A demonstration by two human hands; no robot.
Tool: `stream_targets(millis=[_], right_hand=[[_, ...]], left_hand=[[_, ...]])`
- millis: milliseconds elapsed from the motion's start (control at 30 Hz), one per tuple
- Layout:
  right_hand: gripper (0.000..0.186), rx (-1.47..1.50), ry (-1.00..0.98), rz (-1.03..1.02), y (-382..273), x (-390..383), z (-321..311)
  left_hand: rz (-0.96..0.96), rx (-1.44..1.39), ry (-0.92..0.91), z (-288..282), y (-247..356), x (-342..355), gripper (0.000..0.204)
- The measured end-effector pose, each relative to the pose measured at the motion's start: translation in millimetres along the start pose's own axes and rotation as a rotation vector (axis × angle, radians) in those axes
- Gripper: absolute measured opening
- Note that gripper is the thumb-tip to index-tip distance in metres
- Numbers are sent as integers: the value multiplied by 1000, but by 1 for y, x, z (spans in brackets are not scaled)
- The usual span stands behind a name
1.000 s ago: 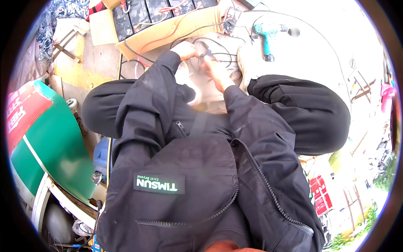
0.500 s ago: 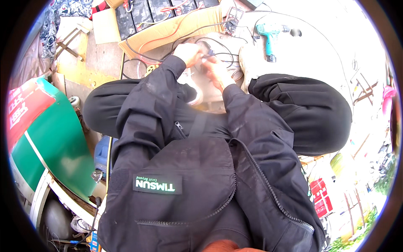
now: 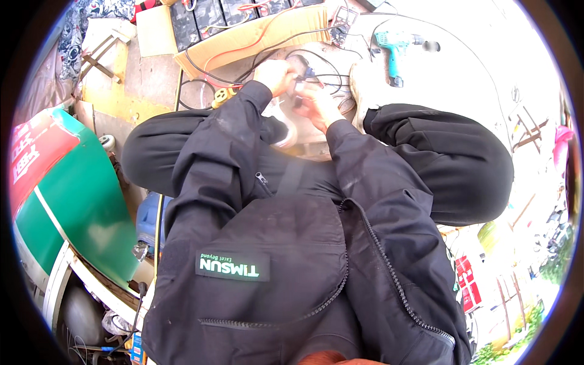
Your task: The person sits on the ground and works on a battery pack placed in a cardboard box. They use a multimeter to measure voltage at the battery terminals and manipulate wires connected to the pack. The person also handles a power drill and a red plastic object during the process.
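Between my bent knees, my left hand (image 3: pixel 274 78) and my right hand (image 3: pixel 317 104) are close together with fingers curled round a small dark item (image 3: pixel 303 68); glare and haze hide what it is. Black and red cables (image 3: pixel 328 76) lie around them. Just beyond is an open cardboard box (image 3: pixel 252 41) holding several dark battery blocks (image 3: pixel 214 18) joined by wires. A yellow object (image 3: pixel 222 97) lies by my left wrist. A meter-like device (image 3: pixel 344 21) sits at the box's right end.
A teal cordless drill (image 3: pixel 394 55) lies at upper right, small metal frames (image 3: pixel 529 128) beyond it. At left are a green-and-red curved panel (image 3: pixel 79 194), a blue container (image 3: pixel 149 219) and a metal stand (image 3: pixel 100 58). My black-trousered knees (image 3: pixel 450 158) flank the work.
The whole view has shifted slightly, and more of the yellow object shows beside my left wrist. Both hands stay together at the dark item, with only slight finger and wrist movement.
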State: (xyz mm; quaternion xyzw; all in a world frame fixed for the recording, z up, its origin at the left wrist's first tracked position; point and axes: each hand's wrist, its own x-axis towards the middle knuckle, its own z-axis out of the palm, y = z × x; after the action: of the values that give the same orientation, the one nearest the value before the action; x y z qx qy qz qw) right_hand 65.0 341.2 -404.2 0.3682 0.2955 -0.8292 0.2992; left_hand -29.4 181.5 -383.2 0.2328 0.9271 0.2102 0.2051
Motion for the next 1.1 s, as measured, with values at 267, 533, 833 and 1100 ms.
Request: stream_targets(millis=[267,533,833,1100], right_hand=[[31,189,37,118,-33,3,22],[26,63,26,58,-17,37,2],[22,-202,29,48,-61,11,36],[30,-623,350,-475,-37,44,24]], left_hand=[[100,157,52,-4,2,-9,14],[31,312,-284,-33,24,-18,30],[-96,28,-101,-5,4,0,21],[-235,-67,-67,-12,12,12,37]])
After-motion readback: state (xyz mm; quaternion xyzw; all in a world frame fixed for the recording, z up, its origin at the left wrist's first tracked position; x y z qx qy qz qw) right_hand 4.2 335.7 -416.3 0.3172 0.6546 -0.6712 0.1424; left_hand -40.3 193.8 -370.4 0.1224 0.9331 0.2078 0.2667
